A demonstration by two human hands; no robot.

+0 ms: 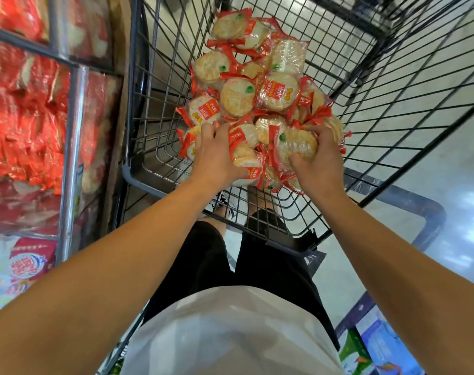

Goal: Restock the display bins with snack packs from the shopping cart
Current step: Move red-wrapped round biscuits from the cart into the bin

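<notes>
Fingers of both hands curl around rice cracker packs (246,158) heaped in the shopping cart (138,169): left hand (217,155) and right hand (318,158) clamp opposite sides. Display bins (73,109) lie leftward, nearer the left hand.

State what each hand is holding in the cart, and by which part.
The left hand grips snack packs at the near end of the pile, fingers curled over their tops. The right hand clasps one snack pack round its side.
</notes>
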